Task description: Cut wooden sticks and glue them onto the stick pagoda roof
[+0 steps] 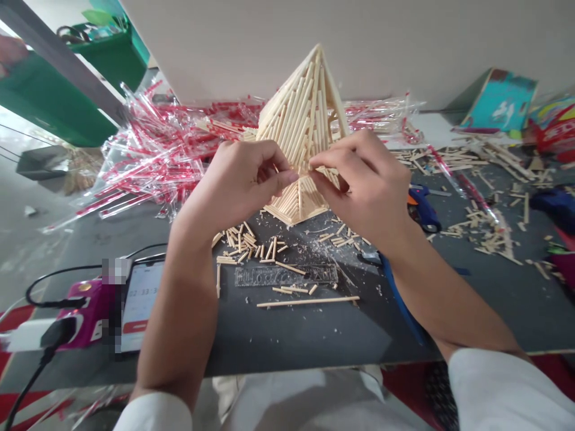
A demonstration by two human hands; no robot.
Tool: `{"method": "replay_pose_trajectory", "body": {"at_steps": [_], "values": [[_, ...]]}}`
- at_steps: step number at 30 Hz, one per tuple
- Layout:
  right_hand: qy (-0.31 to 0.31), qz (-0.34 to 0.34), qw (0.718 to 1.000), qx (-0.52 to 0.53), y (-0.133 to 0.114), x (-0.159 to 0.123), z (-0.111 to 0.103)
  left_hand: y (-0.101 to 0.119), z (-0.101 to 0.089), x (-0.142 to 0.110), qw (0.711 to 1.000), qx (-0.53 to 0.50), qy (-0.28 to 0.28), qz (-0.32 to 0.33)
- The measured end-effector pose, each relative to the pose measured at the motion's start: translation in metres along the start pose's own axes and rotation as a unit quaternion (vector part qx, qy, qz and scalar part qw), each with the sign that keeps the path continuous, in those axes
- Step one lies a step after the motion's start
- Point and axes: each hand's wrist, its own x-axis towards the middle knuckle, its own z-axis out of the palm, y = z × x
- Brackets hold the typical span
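Observation:
A pointed tower of pale wooden sticks [305, 108] stands at the back middle of the dark table, with a flared lower part below its narrow waist. My left hand [245, 173] is at the tower's left front, thumb and forefinger pinched together. From the other side my right hand [366, 179] meets it with its own pinch, the fingertips a short gap apart. Whatever lies between the fingers is too small to make out. Below the hands are cut stick pieces [242, 242], a clear ruler [287, 275] and one longer stick [308, 301].
Red-and-clear plastic wrappers [157, 149] heap up at the back left. A phone [139, 305] and a purple power socket [85, 311] are at the left. To the right lie a blue glue gun [422, 206], a blue strip [404, 305] and scattered sticks [494, 155].

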Motion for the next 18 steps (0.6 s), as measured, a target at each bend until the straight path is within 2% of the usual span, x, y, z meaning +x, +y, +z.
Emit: {"method": "replay_pose_trajectory", "body": {"at_steps": [9,18], "values": [[-0.016,0.025,0.999,0.027,0.0021,-0.0013,0.0001,0.0009,0.0013,-0.0003,1.000,0.026,0.010,0.001],[0.003,0.032,0.999,0.037,0.0055,-0.0010,0.0015,0.0077,0.0005,0.0003,0.998,0.063,0.015,0.014]]}}
